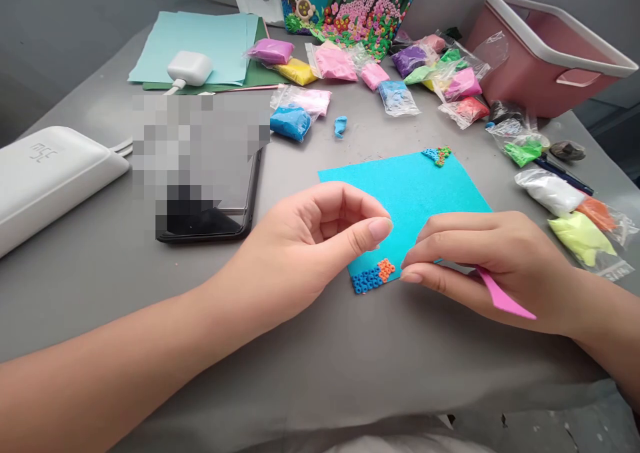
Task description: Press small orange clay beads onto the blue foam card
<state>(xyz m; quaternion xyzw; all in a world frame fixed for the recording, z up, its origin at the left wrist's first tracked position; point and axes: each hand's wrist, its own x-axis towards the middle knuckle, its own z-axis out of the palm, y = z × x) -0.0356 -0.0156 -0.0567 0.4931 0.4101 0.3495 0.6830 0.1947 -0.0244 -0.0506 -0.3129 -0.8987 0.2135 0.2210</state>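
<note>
Left hand (313,250): over the near left part of the card, thumb tip brought up to the forefinger, other fingers curled; whether a small piece sits in the pinch cannot be told.

Right hand (513,256): at the card's near right edge, fingers bent and nearly closed toward the thumb; a pink pointed tool (503,296) is lodged between thumb and palm, its tapered end directed near and right.

Turquoise card (420,196), one: flat on the grey table (280,380), beneath and beyond the hands. Near left corner: cluster of small blue and orange rings (369,279). Far right corner: cluster of blue, green and orange rings (438,155).

Blue clay scrap (341,127), one: beyond the card, loose on the table.

Bagged clay, assorted: blue packet (291,121) far left of the card; white packet (547,190) and pale yellow packet (584,238) to its right.

Left side: black phone (207,225), partly pixelated; white power bank (55,180).

Far side: light blue sheets (200,36); decorated clay picture (350,10); pink bin (530,70), far right.
</note>
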